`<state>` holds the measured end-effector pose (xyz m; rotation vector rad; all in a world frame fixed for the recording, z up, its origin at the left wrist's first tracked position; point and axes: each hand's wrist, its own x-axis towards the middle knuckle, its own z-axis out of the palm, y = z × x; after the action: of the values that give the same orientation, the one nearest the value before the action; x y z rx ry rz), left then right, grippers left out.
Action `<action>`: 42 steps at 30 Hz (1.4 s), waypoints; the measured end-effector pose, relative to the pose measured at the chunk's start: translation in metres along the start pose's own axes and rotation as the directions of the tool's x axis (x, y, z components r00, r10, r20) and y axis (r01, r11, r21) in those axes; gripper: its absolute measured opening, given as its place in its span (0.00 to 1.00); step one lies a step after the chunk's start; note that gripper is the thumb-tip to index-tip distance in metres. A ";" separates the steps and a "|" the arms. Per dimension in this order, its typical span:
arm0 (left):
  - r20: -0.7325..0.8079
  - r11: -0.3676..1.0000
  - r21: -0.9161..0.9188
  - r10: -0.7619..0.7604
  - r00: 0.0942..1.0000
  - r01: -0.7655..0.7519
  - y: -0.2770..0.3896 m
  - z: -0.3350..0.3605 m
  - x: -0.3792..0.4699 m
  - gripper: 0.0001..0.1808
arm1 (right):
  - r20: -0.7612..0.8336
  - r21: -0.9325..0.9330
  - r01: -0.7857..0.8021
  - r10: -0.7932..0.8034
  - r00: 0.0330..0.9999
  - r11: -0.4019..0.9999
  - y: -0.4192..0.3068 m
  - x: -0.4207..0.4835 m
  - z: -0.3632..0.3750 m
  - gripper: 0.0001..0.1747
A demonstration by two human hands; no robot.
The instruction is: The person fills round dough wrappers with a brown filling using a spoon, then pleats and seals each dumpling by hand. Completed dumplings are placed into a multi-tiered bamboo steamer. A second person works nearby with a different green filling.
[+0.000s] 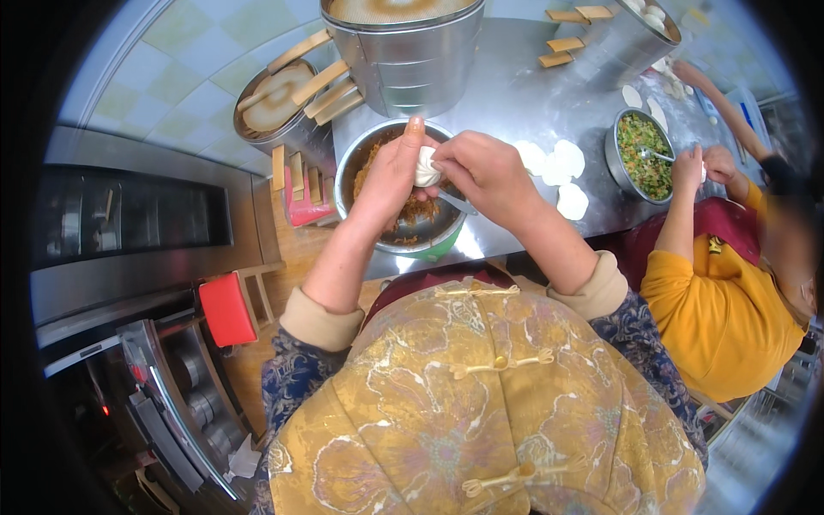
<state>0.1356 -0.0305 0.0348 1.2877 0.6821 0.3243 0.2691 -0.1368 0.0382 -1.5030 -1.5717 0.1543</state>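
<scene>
A pleated white dough bun (pixel 426 168) sits between my two hands, above a steel bowl (pixel 344 151) of shredded orange-brown filling (pixel 365 177). My left hand (pixel 394 168) cups it from the left, thumb pointing up. From the right, the thumb and fingertips of my right hand (pixel 486 174) pinch its edge. A flat metal utensil (pixel 458 203) rests in the bowl, its far end hidden behind my hands. Several round dough wrappers (pixel 566 161) lie on the steel table right of my right hand.
Stacked metal steamers (pixel 418 71) with wooden handles stand behind the bowl. Another steamer stack (pixel 283 116) is at the left. A co-worker in a yellow top (pixel 721 315) works at right beside a bowl of chopped green filling (pixel 644 151). A third steamer stack (pixel 621 51) holds buns.
</scene>
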 end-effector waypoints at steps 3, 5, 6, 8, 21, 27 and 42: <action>-0.099 0.953 -0.299 -0.074 0.992 0.041 -0.004 0.016 -0.008 0.32 | -0.035 -0.027 0.013 -0.014 0.999 1.000 -0.002 0.000 0.007 0.08; -0.085 0.860 -0.498 -0.174 0.981 0.110 -0.012 0.014 -0.009 0.32 | 0.116 0.421 -0.360 0.344 0.932 0.833 -0.006 0.006 -0.001 0.14; -0.010 0.856 -0.509 -0.113 0.994 0.092 -0.010 0.008 -0.011 0.32 | 0.250 0.579 -0.520 0.470 0.846 0.628 -0.008 0.011 -0.007 0.17; -0.061 0.833 -0.552 -0.097 0.993 0.048 -0.006 0.008 -0.012 0.31 | 0.097 0.287 -0.306 0.290 0.952 0.908 -0.013 0.018 -0.011 0.25; -0.064 0.956 -0.292 0.014 0.998 -0.032 -0.014 -0.064 -0.023 0.34 | 0.447 0.506 -0.583 0.384 0.808 0.636 0.010 0.135 -0.055 0.24; -0.136 0.934 -0.357 -0.037 0.990 -0.014 -0.019 -0.108 -0.030 0.25 | 0.233 -0.433 -0.082 0.199 0.952 0.898 0.068 0.259 -0.037 0.26; -0.271 0.915 -0.399 -0.051 0.961 -0.063 -0.034 -0.129 -0.043 0.22 | -0.419 0.000 -0.250 0.227 0.879 0.968 0.054 0.090 -0.119 0.19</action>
<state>0.0169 0.0340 -0.0012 0.8536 0.7980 0.6262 0.4031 -0.1060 0.1171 -1.6425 -1.0553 -0.0699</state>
